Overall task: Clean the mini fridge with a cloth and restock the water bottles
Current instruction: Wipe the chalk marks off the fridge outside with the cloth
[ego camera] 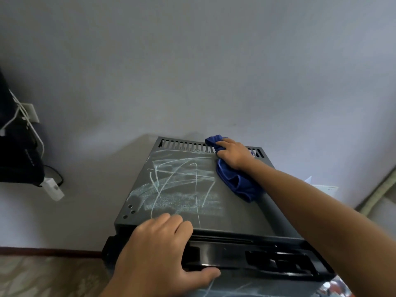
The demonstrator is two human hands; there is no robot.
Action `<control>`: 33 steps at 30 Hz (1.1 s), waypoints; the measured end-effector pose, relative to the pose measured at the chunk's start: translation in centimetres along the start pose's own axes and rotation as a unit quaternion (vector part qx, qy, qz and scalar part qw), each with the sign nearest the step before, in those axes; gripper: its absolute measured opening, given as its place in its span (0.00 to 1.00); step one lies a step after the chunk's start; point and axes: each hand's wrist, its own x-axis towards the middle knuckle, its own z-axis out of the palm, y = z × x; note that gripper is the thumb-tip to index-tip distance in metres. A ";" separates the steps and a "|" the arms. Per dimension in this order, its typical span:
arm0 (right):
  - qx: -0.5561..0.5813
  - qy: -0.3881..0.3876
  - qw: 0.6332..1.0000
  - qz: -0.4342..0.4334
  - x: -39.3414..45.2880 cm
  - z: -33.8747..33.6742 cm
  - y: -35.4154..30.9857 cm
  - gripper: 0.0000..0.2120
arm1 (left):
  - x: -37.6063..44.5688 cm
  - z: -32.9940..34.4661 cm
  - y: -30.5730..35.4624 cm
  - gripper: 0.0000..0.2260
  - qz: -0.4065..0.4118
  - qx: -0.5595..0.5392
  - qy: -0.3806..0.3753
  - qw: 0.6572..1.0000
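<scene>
I look down on the dark grey top of the mini fridge (235, 213), which carries white chalk-like scribbles and smears (182, 185) over its left and middle. My right hand (233, 154) grips a crumpled blue cloth (240, 183) at the far right corner, beside the vent slots (186, 144). My left hand (162, 251) holds the fridge's front top edge, fingers on top and thumb down over the black door rim (257, 260). No water bottles are in view.
A pale wall (192, 71) stands right behind the fridge. At the left a black object (17, 157) hangs with white cables and a white adapter (52, 188). Patterned floor (42, 277) shows at the bottom left, and a paper and pipe (377, 194) lie at the right.
</scene>
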 end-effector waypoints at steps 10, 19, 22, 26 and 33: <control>0.015 0.026 0.999 -0.013 -16.7 -0.8 -2.1 0.34 | -0.1 -0.5 0.4 0.30 -0.009 -0.012 -0.011 1.000; 0.026 0.026 0.999 0.009 -25.1 -0.1 -4.0 0.42 | -0.3 -0.9 0.2 0.32 -0.020 -0.016 -0.061 0.998; 0.037 0.036 0.998 -0.017 -26.3 0.3 -4.4 0.39 | -0.5 -0.8 0.1 0.32 -0.011 -0.017 -0.048 0.999; -0.003 0.038 0.997 -0.073 -26.7 0.9 -5.9 0.37 | -0.7 -0.2 0.1 0.31 -0.004 -0.021 -0.015 1.000; -0.067 0.015 0.998 0.000 -14.8 0.4 -4.3 0.32 | -0.6 0.4 0.1 0.30 0.000 -0.031 0.019 0.999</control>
